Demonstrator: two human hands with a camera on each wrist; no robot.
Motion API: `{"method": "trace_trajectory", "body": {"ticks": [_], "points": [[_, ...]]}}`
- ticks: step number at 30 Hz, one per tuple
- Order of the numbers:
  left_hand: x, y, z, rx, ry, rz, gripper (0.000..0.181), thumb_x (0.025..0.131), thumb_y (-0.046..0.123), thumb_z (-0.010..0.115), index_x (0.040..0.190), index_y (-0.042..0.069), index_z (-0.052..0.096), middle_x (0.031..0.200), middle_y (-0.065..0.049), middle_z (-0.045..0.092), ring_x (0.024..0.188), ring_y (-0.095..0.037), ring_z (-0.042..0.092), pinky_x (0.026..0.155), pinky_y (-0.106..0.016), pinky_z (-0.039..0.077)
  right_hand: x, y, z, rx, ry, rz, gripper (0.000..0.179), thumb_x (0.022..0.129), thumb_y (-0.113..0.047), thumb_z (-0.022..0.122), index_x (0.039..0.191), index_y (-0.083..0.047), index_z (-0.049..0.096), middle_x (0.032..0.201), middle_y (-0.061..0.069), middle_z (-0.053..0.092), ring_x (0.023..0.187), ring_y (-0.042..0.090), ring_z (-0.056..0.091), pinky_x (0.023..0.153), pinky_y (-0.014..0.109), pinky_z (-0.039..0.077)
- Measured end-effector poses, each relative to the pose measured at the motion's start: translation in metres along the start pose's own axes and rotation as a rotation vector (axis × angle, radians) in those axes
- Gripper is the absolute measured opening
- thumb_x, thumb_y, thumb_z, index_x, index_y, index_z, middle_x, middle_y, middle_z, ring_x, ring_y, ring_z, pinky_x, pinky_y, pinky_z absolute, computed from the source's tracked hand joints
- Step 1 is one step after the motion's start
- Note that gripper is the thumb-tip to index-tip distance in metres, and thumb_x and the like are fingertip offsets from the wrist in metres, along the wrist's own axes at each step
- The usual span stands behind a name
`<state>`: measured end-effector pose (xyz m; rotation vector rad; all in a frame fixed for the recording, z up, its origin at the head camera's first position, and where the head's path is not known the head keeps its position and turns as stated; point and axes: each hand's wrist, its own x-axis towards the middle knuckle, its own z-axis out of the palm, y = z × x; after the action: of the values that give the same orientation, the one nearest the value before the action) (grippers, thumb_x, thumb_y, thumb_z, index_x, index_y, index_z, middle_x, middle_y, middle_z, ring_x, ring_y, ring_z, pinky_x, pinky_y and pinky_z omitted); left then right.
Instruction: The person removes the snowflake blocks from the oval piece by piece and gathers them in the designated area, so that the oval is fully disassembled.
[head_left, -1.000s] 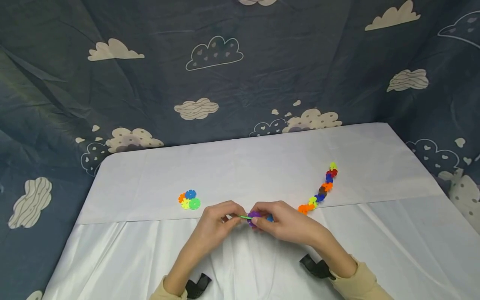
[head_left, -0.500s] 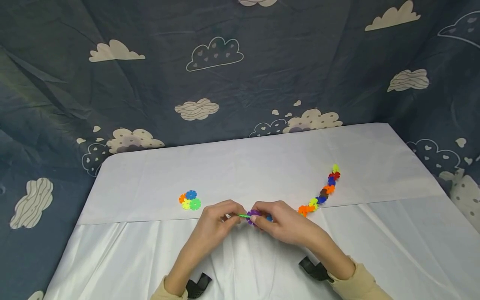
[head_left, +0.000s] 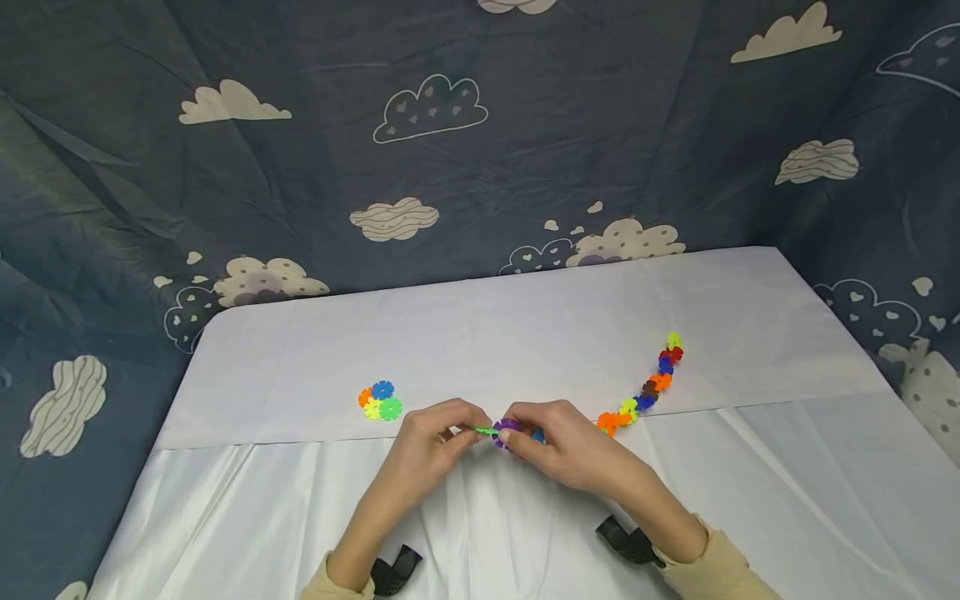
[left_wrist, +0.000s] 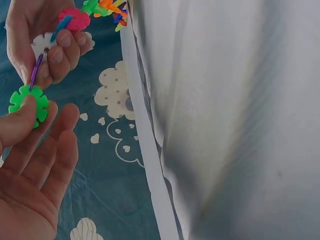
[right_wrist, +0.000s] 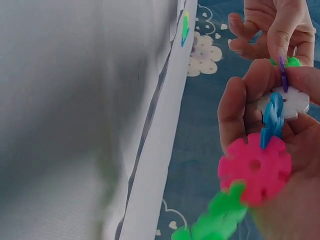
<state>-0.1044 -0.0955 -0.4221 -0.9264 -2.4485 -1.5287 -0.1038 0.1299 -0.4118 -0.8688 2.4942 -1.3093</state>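
Note:
My left hand (head_left: 435, 437) pinches a green notched plastic disc (left_wrist: 41, 104) between thumb and fingers. My right hand (head_left: 573, 446) grips a purple notched disc (head_left: 506, 426), seen edge-on in both wrist views. Green and purple meet at their rims; how deeply they are slotted I cannot tell. Beyond the purple one, a white disc (right_wrist: 296, 102), a blue disc (right_wrist: 272, 122), a pink disc (right_wrist: 237, 167) and a green disc (right_wrist: 220, 217) follow in a linked chain (head_left: 645, 402) that passes under the right hand and lies curved across the table, partly hidden.
Left of the hands lies a small group of loose discs: blue (head_left: 382, 389), orange (head_left: 364, 397), yellow (head_left: 372, 409) and green (head_left: 391, 408). A white cloth covers the table (head_left: 480, 350). Behind it hangs a dark cloud-printed curtain (head_left: 300, 183).
The far end of the chain has shifted slightly to the right and nearer. Both hands stay in nearly the same place, still holding the green and purple discs together.

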Motion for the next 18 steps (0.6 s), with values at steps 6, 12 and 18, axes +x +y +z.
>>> {"method": "trace_trajectory", "body": {"ticks": [6,12,18], "points": [[-0.001,0.002,-0.004,0.027,-0.010,-0.064,0.014,0.086,0.003,0.074,0.088,0.017,0.072,0.092,0.013,0.069,0.081,-0.007,0.063,0.062,-0.027,0.053,0.001,0.000,0.001,-0.005,0.008,0.020,0.019,0.100,-0.029,0.059,0.088,-0.016,0.065,0.069,-0.006,0.059,0.061,0.009,0.051,0.057,0.025,0.044],[0.000,0.001,-0.009,0.088,0.053,-0.189,0.014,0.089,0.007,0.073,0.091,0.020,0.071,0.093,0.014,0.067,0.085,-0.005,0.061,0.064,-0.027,0.051,0.002,0.000,0.003,-0.011,0.009,0.056,0.014,0.101,-0.024,0.056,0.094,-0.017,0.066,0.081,-0.004,0.064,0.072,0.009,0.056,0.066,0.027,0.048],[0.001,-0.008,-0.025,0.068,0.143,-0.288,0.013,0.093,0.008,0.068,0.095,0.020,0.073,0.096,0.010,0.064,0.087,-0.007,0.058,0.067,-0.029,0.048,0.002,0.000,0.002,-0.032,0.027,0.080,0.010,0.101,-0.023,0.056,0.096,-0.022,0.065,0.085,-0.005,0.065,0.076,0.009,0.057,0.070,0.028,0.050]]}}
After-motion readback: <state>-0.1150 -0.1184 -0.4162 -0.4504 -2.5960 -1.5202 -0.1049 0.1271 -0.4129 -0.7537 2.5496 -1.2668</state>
